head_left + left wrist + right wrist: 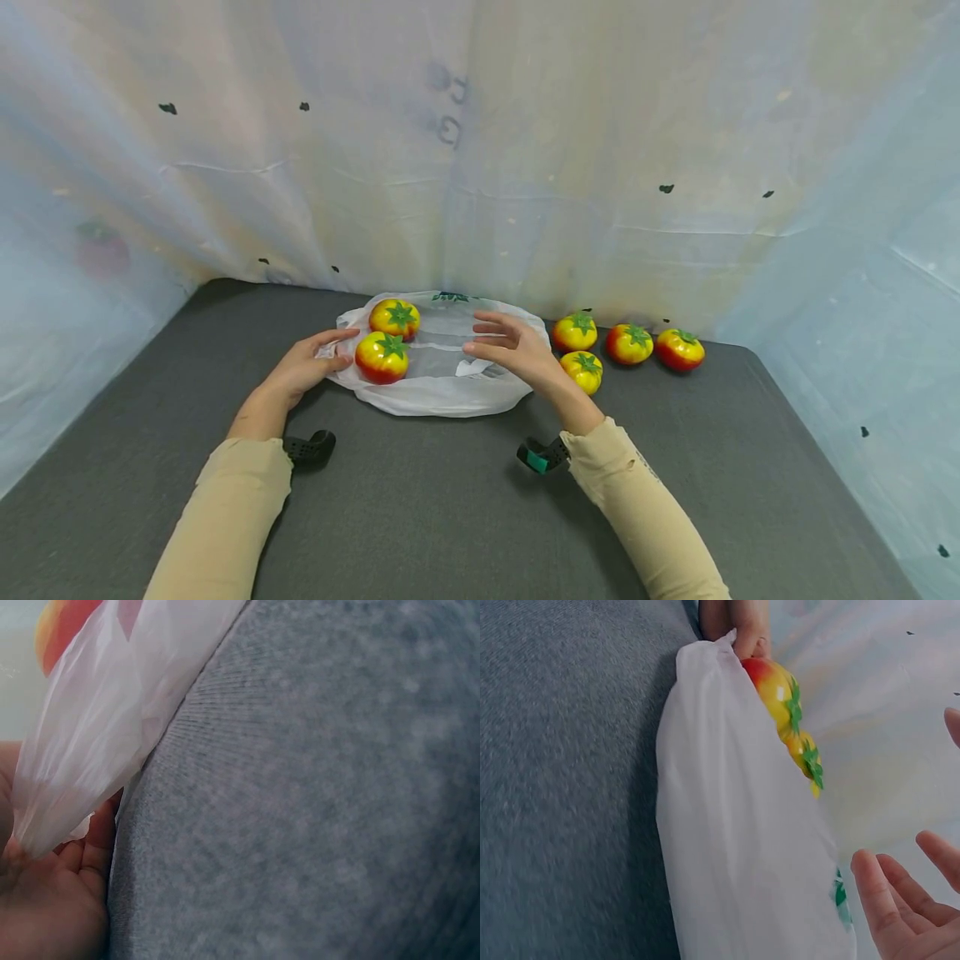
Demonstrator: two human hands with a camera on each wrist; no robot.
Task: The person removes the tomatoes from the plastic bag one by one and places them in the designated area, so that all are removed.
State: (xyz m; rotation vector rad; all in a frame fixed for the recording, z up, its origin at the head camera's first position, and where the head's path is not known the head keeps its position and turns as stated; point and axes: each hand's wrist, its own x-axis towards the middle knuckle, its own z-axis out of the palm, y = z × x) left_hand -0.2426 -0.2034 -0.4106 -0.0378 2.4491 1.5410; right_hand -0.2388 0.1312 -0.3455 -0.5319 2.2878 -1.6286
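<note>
1. Beige sleeves [217, 517], reaching in from the near side of the dark grey worktop [427, 508]; black wrist devices [543, 457] at the cuffs.
2. Found near the back edge of the worktop, slightly left of centre: white plastic bag [442, 398], mouth spread wide.
3. Observed inside, at its left end: two red-and-yellow fruits [382, 358] with green tops, one just behind the other.
4. Seen pinching the gathered left rim: left hand [300, 367].
5. Seen raised over the right part, fingers and thumb parted: right hand [517, 346].
6. Noted right of the bag: four similar fruits [630, 343], three along the back edge, one nearer.
</note>
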